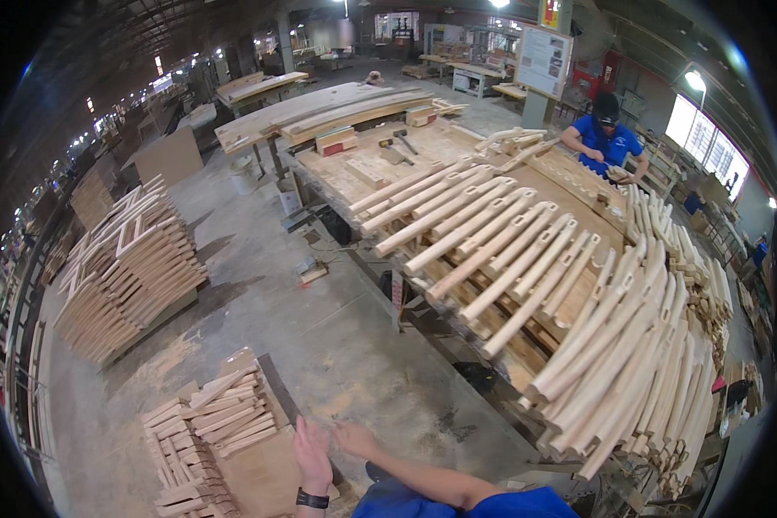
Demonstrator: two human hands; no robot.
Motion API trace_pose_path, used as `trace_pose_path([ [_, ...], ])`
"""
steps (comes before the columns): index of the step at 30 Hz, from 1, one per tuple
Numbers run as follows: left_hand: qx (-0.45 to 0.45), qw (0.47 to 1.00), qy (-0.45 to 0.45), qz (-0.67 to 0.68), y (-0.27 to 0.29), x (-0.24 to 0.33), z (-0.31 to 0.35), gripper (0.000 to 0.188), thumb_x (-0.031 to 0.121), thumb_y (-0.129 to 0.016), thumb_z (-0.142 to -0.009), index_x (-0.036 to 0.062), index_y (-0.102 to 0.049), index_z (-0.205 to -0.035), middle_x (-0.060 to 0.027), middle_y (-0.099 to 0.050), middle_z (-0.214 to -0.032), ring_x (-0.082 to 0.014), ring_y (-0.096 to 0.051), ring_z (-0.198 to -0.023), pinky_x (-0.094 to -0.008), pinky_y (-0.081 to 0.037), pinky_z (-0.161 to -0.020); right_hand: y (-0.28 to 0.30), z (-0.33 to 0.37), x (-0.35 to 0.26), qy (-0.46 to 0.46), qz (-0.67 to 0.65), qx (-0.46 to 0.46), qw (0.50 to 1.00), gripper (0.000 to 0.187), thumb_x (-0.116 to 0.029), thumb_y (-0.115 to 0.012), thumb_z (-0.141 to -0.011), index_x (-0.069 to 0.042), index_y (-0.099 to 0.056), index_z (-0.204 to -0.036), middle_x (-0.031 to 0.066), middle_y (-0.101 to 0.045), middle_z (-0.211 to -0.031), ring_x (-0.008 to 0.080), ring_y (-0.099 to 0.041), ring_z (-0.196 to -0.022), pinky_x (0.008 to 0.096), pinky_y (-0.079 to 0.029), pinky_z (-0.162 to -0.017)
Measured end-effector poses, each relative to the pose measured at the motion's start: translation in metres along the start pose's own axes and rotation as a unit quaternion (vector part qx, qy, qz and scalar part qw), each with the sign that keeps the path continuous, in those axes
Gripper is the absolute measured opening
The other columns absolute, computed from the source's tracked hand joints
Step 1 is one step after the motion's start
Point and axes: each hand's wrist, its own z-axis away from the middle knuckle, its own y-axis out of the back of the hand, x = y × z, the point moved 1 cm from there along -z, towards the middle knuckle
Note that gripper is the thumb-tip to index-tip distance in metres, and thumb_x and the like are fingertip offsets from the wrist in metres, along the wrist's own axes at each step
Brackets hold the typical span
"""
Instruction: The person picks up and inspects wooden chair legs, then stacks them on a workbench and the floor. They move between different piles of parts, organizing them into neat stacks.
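Observation:
My left hand, with a dark band on its wrist, is raised at the bottom centre, fingers pointing up and no object showing in it. Close to its right is my right hand, reaching leftward; its fingers are blurred, and whether they hold anything is unclear. Beneath and beside the hands lies a brown board with a dark strip along its right side. Short wooden pieces are stacked on and around that board, left of my hands.
A long workbench at the right carries rows of curved wooden legs. Behind it a co-worker in blue handles a wooden piece. Wooden frames are stacked at the left. A small block-like object lies on the concrete floor.

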Motion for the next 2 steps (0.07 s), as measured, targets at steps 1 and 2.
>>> trace_pose_path([
  [1,0.034,0.967,-0.117,-0.224,-0.034,0.026,-0.011,0.085,0.063,-0.035,-0.094,0.0017,-0.023,-0.152,-0.0229,-0.029,-0.154,-0.0372,-0.025,-0.144,-0.0481,-0.017,-0.118,-0.001,-0.019,-0.009,-0.069,-0.116,0.020,0.991,0.050,-0.043,-0.044,-0.098,-0.014,-0.050,-0.138,0.0161,-0.051,-0.141,0.0286,-0.050,-0.128,0.0487,-0.034,-0.111],
  [2,0.046,0.965,-0.123,-0.227,-0.028,0.039,-0.022,0.085,0.063,-0.035,-0.094,0.0017,-0.023,-0.152,-0.0229,-0.029,-0.154,-0.0372,-0.025,-0.144,-0.0481,-0.017,-0.118,-0.009,-0.039,-0.024,-0.130,-0.224,0.030,0.965,0.053,-0.049,-0.042,-0.098,-0.016,-0.049,-0.139,0.0154,-0.049,-0.144,0.0274,-0.049,-0.130,0.0474,-0.032,-0.113],
])
